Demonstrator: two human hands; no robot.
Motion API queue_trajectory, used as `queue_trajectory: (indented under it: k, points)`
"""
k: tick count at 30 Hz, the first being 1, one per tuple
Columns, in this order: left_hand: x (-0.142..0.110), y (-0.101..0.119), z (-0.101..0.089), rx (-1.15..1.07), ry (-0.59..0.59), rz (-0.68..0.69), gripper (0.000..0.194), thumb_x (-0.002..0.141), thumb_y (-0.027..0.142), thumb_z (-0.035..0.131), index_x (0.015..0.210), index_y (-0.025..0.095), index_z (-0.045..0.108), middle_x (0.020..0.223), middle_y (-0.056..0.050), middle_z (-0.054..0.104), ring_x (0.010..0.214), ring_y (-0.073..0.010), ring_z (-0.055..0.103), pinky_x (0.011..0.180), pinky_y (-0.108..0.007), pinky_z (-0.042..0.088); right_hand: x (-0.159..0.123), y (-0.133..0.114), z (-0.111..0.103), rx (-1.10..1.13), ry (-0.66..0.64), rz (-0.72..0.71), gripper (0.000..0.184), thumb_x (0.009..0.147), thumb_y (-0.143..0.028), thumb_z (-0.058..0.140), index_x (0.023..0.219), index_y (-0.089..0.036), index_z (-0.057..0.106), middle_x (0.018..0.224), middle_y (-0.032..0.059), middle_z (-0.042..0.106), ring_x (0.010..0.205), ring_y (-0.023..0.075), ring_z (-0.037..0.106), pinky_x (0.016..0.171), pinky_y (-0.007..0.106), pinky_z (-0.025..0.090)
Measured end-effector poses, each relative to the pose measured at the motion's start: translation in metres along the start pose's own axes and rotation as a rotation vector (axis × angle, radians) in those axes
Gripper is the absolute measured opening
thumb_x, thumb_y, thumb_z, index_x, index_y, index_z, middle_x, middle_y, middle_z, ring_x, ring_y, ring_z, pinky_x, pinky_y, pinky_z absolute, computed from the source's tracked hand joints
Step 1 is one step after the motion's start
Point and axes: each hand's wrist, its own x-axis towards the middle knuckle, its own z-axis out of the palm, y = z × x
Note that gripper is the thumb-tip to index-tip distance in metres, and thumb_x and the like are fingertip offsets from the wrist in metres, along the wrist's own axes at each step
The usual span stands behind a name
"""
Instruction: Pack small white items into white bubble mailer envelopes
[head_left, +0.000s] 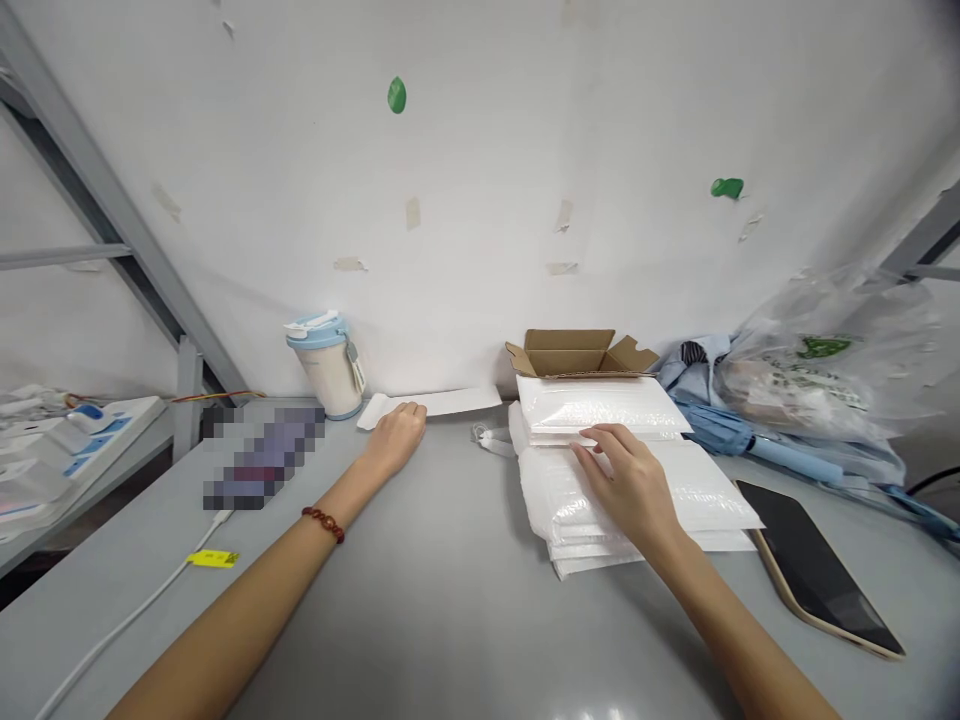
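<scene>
My right hand (634,485) is over a stack of white bubble mailers (705,485), its thumb and forefinger closed on the near edge of an upper bubble mailer (600,405). The upper mailers lie against an open cardboard box (568,355), and the lower ones are flat on the table. My left hand (397,440) rests at the back of the table with its fingers curled, touching a white paper strip (461,401). Whatever those fingers may hold is hidden.
A tumbler with a blue lid (326,365) stands left of the strip, beside a blurred-out device on a white cable (142,610). At right are a phone (817,565), a blue folded umbrella (795,458) and a plastic bag (817,360). A power strip (97,455) sits far left.
</scene>
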Motion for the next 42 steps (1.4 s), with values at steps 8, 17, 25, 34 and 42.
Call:
queue_trajectory:
  k: [8,17,25,34,42]
  points:
    - [-0.036,-0.002,-0.038,-0.047,0.479,0.025,0.010,0.084,0.012,0.045,0.080,0.016,0.054,0.079,-0.007,0.063,0.077,-0.0198,0.060,0.069,-0.032,0.049,0.000,-0.019,-0.003,0.034,0.100,-0.128,0.025,0.089,-0.020,0.055,0.113,-0.014,0.053,0.102,0.0123,0.059,0.094,0.0233,0.058,0.077,0.038,0.051]
    - [-0.057,0.077,-0.061,-0.189,0.747,0.770,0.009,0.080,0.008,0.056,0.088,0.012,0.058,0.084,-0.010,0.066,0.090,-0.0203,0.061,0.075,-0.032,0.053,-0.014,-0.080,-0.015,-0.171,0.085,-0.510,0.050,0.084,-0.003,0.051,0.132,-0.014,0.044,0.138,0.0190,0.037,0.127,0.0330,0.037,0.098,0.046,0.042]
    - [-0.057,0.082,-0.051,-0.421,0.429,0.194,0.014,0.086,0.024,0.052,0.092,0.020,0.064,0.113,-0.008,0.064,0.119,-0.0269,0.047,0.096,-0.045,0.040,-0.021,-0.066,0.006,-0.300,-0.261,-0.323,0.066,0.083,0.007,0.027,0.145,-0.014,0.018,0.139,0.0200,0.037,0.134,0.0309,0.022,0.097,0.052,0.041]
    - [-0.044,0.049,-0.061,-1.549,-0.329,-0.534,0.034,0.076,0.031,0.061,0.103,0.012,0.065,0.086,-0.008,0.071,0.078,-0.0216,0.065,0.068,-0.030,0.049,-0.026,-0.084,-0.002,-0.222,-0.394,-0.334,0.070,0.073,0.000,0.044,0.140,-0.015,0.032,0.144,0.0208,0.027,0.134,0.0374,0.018,0.096,0.058,0.037]
    - [-0.056,0.078,-0.064,-1.648,-0.599,-0.273,0.021,0.073,0.034,0.068,0.080,0.013,0.068,0.071,-0.002,0.067,0.064,-0.0144,0.060,0.060,-0.023,0.043,-0.025,-0.096,-0.010,-0.136,-0.431,-0.244,0.090,0.062,-0.024,0.060,0.143,-0.015,0.022,0.146,0.0257,0.012,0.130,0.0458,0.018,0.093,0.067,0.027]
